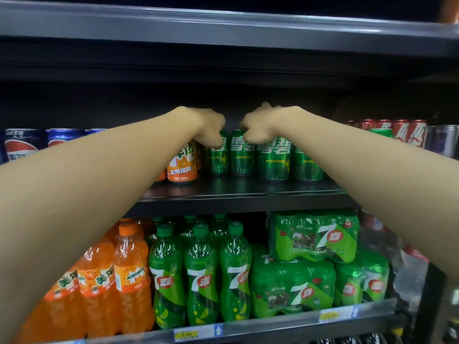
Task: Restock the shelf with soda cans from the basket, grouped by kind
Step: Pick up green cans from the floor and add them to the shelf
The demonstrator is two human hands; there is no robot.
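**Both hands on the green cans at the middle shelf**

The person reaches with both arms to the middle shelf [238, 192]. The left hand [208, 127] has its fingers curled down over the top of a green can [217, 157], and this can stands just beside an orange can [182, 165] on its left. The right hand [258, 127] is also curled, with its fingers on the top of the green cans [273, 160] near the middle of the row; which can exactly this grip closes on, one cannot tell. The green cans stand upright in a row, touching each other, a little back from the front edge of the shelf. Blue cans [22, 145] stand toward the left end of the shelf, red cans [407, 132] toward the right end. On the lower shelf [273, 324] stand orange bottles [124, 281], green bottles [201, 276] and green packs [315, 237].
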